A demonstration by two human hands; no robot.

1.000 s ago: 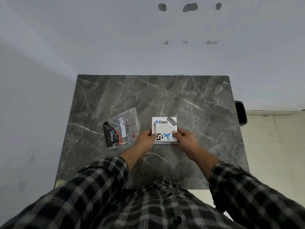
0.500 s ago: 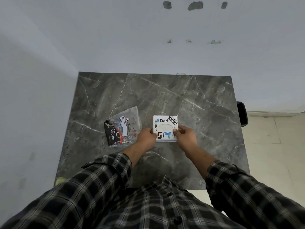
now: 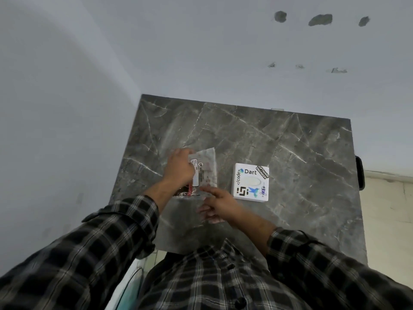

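A clear plastic packet (image 3: 206, 168) with a white label and dark, red contents lies on the grey marble table (image 3: 290, 142). My left hand (image 3: 180, 167) grips the packet's left side, fingers curled over it. My right hand (image 3: 215, 203) is just below the packet's lower right corner, with the forefinger pointing at that corner and the other fingers loosely bent; the motion blur hides whether it touches the packet. A white square box (image 3: 250, 182) covered in stickers, one reading "Dart", lies flat to the right of the packet, untouched.
The table stands in a corner of grey walls (image 3: 67, 108), with a wall at its far edge and another to its left. A black object (image 3: 359, 173) sticks out past the table's right edge. Pale floor tiles (image 3: 388, 209) lie to the right.
Both hands have let go of the white box and moved left to the plastic packet. The left hand now grips the packet. The view has swung left.
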